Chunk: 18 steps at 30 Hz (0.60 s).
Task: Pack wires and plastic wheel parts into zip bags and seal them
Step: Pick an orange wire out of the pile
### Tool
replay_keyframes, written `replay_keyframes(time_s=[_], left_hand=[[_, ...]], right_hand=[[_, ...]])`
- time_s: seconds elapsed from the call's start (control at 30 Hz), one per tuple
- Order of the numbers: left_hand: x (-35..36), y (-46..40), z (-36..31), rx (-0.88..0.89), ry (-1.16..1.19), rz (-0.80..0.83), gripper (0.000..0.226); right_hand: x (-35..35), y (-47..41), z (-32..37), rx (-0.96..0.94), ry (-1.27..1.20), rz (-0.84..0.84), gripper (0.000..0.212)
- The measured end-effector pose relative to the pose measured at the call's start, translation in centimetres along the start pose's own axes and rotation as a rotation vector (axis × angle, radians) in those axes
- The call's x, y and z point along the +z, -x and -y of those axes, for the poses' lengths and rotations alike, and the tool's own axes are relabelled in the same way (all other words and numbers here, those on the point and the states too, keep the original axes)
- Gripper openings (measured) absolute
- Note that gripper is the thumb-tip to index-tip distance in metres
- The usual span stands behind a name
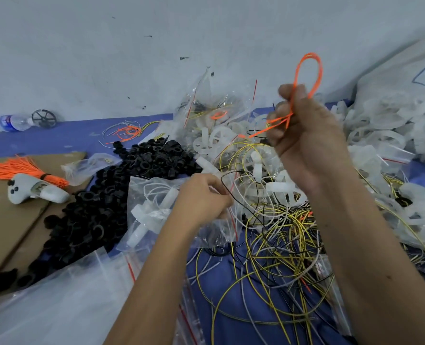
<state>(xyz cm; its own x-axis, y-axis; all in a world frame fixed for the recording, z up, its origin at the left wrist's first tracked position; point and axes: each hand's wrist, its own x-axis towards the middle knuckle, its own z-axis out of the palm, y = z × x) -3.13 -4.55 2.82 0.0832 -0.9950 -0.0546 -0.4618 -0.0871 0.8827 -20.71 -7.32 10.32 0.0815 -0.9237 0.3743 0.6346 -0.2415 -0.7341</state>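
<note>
My right hand [306, 135] is raised over the pile and grips an orange wire [315, 70] folded into a loop that sticks up above the fingers. My left hand [204, 197] pinches the mouth of a clear zip bag [154, 210] that holds a white plastic wheel part and white wire; a black wire curls by the fingers. Loose yellow, black and white wires [281, 245] lie tangled on the blue sheet below both hands. White plastic wheel parts [380, 135] are heaped at right.
A pile of black ring parts [102, 207] lies at left beside cardboard [7, 220], a bundle of orange wires [19, 168] and a white controller [32, 190]. Empty zip bags [57, 295] spread at the lower left. Filled bags [206, 108] and a water bottle [14, 122] lie by the wall.
</note>
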Motion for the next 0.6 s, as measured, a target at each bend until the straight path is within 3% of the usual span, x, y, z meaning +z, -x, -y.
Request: replay_keyframes(time_s=[0.17,0.33,0.43,0.53,0.6], left_hand=[[-0.9,-0.2,-0.2,-0.021,0.342,-0.259,0.023],[-3.2,-0.2,-0.6,0.008,0.595,-0.565,0.024],[-4.7,0.0,-0.8,0.065,0.721,-0.652,0.032],[-5.8,0.2,-0.7,0.098,0.654,-0.569,0.034],[-6.1,0.2,-0.6,0.104,0.560,-0.472,0.033]], right_hand=[[0.0,1.4,-4.9,0.345,0.324,0.246,0.029],[-1.5,1.7,-8.4,0.604,0.556,0.002,0.024],[-2.4,1.3,-8.7,0.530,0.829,-0.082,0.028],[-3.1,0.8,-7.8,0.336,1.257,-0.111,0.026],[-2.9,0.7,-6.9,0.233,1.149,-0.114,0.027]])
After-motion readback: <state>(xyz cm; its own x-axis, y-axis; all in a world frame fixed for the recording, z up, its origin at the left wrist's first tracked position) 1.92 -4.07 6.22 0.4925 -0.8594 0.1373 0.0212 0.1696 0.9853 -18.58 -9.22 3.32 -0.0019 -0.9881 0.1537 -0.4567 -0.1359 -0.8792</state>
